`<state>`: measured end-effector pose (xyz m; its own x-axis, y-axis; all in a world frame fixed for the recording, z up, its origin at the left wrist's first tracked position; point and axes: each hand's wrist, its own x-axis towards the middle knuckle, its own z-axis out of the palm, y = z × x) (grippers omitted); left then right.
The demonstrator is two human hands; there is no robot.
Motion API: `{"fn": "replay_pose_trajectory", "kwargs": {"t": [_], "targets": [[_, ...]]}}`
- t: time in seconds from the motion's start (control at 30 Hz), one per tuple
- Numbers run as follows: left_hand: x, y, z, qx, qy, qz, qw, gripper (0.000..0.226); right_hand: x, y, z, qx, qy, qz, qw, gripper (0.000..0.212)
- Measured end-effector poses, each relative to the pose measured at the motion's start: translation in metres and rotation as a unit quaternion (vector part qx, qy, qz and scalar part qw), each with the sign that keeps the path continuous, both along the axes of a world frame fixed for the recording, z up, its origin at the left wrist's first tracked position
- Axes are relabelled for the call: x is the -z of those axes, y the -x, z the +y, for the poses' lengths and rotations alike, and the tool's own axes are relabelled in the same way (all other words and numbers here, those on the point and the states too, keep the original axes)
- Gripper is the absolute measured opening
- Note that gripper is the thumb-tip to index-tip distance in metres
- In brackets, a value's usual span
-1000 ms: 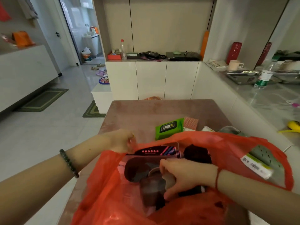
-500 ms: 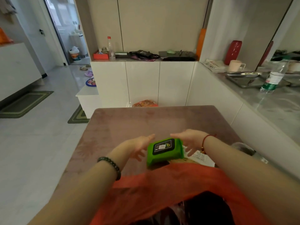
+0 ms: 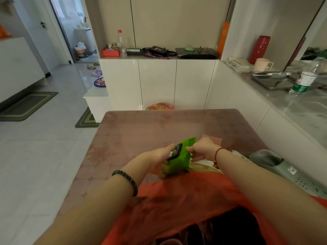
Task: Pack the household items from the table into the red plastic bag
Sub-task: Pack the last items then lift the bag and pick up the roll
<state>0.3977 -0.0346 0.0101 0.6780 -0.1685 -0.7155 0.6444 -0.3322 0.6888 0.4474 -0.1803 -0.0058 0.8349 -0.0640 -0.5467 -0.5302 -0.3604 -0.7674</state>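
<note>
Floor tiles (image 3: 40,156) and a green striped mat (image 3: 26,106) fill your far left, with a second mat (image 3: 86,119) just off the table's left corner. Your left forearm wears a dark bead bracelet (image 3: 126,181), and your left hand (image 3: 160,153) presses its fingers against the left face of the green wet-wipe pack (image 3: 178,157), beside the black label. The pack is tilted up on edge, lifted clear of the pinkish table (image 3: 141,131), just beyond the far rim of the red plastic bag (image 3: 177,200). Your right hand (image 3: 203,147) closes on the pack's right side from the other flank, so the pack is pinched between both hands. A red string bracelet (image 3: 218,152) circles your right wrist.

The bag lies open in front of you at the near edge of the table, with dark items (image 3: 230,225) showing in its mouth; you cannot tell from here what they are. Under your right hand, a white printed packet (image 3: 203,165) lies flat on the table, touching the bag's rim. Behind that hand, a pink checked cloth (image 3: 214,139) lies on the table. Further right, a grey perforated slipper (image 3: 283,170) rests at the table's right edge, a white tag on its side. On the grey counter beyond it stand a clear water bottle (image 3: 304,80) and a metal tray (image 3: 272,80).
</note>
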Motion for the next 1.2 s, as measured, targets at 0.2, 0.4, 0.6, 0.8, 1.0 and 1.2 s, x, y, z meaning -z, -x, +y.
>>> {"fn": "replay_pose_trajectory", "kwargs": {"t": [0.2,0.4,0.6,0.8,1.0,1.2], "targets": [[-0.046,0.045,0.024,-0.125,0.085,-0.031,0.988,0.076,-0.064,0.049,0.024,0.025,-0.053,-0.133,0.989,0.011],[-0.107,0.118,0.043,-0.223,0.376,-0.049,0.898,0.058,-0.145,0.175,0.026,-0.005,-0.223,-0.316,0.922,0.012],[-0.123,0.197,0.059,-0.166,0.279,-0.294,0.899,0.088,-0.163,0.262,0.010,-0.152,-0.371,-0.133,0.906,0.077],[-0.103,0.247,0.072,0.204,0.040,-0.274,0.939,0.114,-0.121,0.303,0.016,-0.082,-0.235,-0.053,0.967,0.056],[-0.068,0.250,0.103,0.442,-0.461,-0.362,0.679,0.103,-0.101,0.319,0.002,0.000,-0.173,-0.007,0.985,0.051],[-0.081,0.211,0.126,0.195,-0.379,-0.424,0.799,0.029,-0.088,0.305,0.030,-0.087,-0.181,0.097,0.975,0.035]]}}
